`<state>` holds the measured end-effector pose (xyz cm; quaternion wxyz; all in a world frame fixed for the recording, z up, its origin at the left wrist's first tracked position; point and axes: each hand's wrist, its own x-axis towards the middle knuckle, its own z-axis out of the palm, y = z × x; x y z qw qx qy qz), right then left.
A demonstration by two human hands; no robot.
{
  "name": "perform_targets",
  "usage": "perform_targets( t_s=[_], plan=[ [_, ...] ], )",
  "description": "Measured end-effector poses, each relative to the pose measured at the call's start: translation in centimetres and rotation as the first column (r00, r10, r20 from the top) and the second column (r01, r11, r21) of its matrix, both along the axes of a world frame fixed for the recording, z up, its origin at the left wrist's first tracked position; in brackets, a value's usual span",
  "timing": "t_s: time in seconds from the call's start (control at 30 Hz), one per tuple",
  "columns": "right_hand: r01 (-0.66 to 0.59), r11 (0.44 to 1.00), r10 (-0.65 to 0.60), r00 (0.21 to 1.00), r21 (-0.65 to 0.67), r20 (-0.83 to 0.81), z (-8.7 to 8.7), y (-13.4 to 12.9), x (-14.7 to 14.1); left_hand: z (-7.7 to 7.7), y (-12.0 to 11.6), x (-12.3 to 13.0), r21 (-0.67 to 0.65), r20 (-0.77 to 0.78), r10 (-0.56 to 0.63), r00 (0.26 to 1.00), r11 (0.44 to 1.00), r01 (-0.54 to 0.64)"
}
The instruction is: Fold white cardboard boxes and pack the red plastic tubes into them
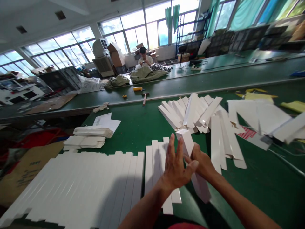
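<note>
A long, narrow white box [187, 141] is tilted above the green table, its far end raised. My right hand [201, 160] is closed around the middle of the box from the right. On its left side, my left hand [175, 163] has its fingers stretched out and apart; I cannot tell whether it touches the box. Just left of my hands lie several long white boxes [149, 165] side by side. A wide row of the same white boxes [78, 178] covers the table farther left.
Loose white cartons [190, 109] are heaped beyond my hands, with flat white pieces [262, 114] to the right. Stacked folded cartons [85, 140] and a glove [101, 107] lie at left. A hammer [144, 99] rests near the far edge. Another person [145, 59] sits across the room.
</note>
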<state>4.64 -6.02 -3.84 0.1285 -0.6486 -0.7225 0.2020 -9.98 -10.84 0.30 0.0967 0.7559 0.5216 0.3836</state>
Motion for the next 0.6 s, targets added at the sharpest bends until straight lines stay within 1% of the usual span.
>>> perform_targets(
  t_s=[0.03, 0.1, 0.13, 0.23, 0.3, 0.37, 0.43, 0.53, 0.6],
  plan=[
    [-0.005, 0.999, 0.008, 0.997, -0.033, 0.072, -0.2, 0.8, -0.3, -1.2, -0.5, -0.6, -0.033, -0.045, 0.057, 0.997, 0.998, -0.059],
    [0.000, 0.997, 0.013, 0.988, -0.081, 0.156, -1.6, 2.1, -1.1, -4.1, -1.9, -1.8, -0.063, -0.140, 0.167, 0.976, 0.982, -0.177],
    [0.011, 0.995, 0.007, 0.985, -0.101, 0.172, -2.5, 2.6, -1.7, -5.7, -2.9, -2.4, -0.071, -0.189, 0.221, 0.957, 0.969, -0.238],
    [0.023, 0.987, 0.002, 0.987, -0.158, 0.159, -5.8, 3.1, -3.6, -10.4, -6.1, -4.2, -0.011, -0.309, 0.334, 0.890, 0.935, -0.355],
    [0.026, 0.981, 0.002, 0.990, -0.193, 0.144, -7.4, 2.7, -4.7, -12.7, -8.1, -5.1, 0.012, -0.369, 0.391, 0.843, 0.909, -0.416],
    [0.039, 0.974, -0.008, 0.990, -0.223, 0.140, -8.6, 1.9, -5.8, -13.9, -9.7, -5.6, -0.013, -0.409, 0.422, 0.809, 0.884, -0.467],
    [0.058, 0.969, -0.024, 0.989, -0.241, 0.144, -9.5, 1.2, -6.8, -14.2, -10.8, -5.7, -0.079, -0.423, 0.397, 0.815, 0.879, -0.470],
    [0.049, 0.969, -0.017, 0.991, -0.242, 0.134, -10.1, 0.6, -8.0, -13.9, -11.5, -5.1, -0.226, -0.388, 0.259, 0.885, 0.904, -0.364],
    [0.009, 0.974, 0.016, 0.994, -0.225, 0.110, -10.0, 0.8, -8.3, -13.7, -11.5, -4.6, -0.342, -0.317, 0.188, 0.930, 0.892, -0.297]
  ],
)
